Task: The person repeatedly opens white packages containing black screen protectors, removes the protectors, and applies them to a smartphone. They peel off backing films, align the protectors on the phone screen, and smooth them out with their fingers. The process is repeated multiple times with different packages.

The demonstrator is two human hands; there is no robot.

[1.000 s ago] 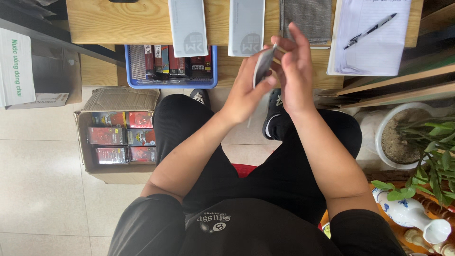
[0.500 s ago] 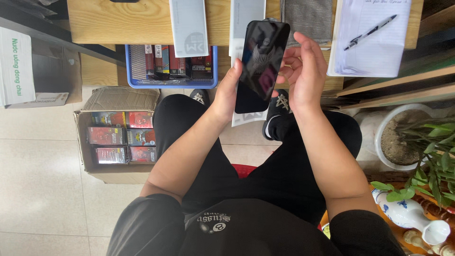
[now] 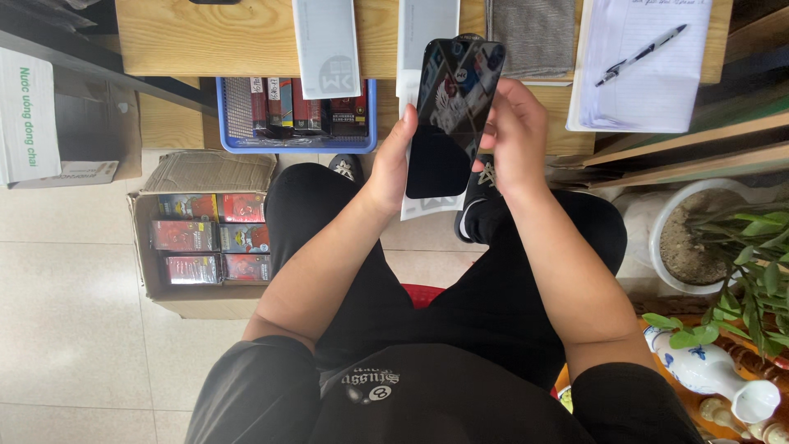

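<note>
Both hands up over the lap: left hand [image 3: 394, 164] grips the dark glossy phone-shaped panel [image 3: 452, 115] along its left edge, right hand [image 3: 514, 136] curls around its right edge, just below the worktop [image 3: 205, 37].

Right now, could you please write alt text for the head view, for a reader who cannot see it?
A seated person's left hand and right hand hold a dark phone upright above their lap. Ahead are a wooden table with a notepad and pen; a box of red packs sits on the floor.
</note>
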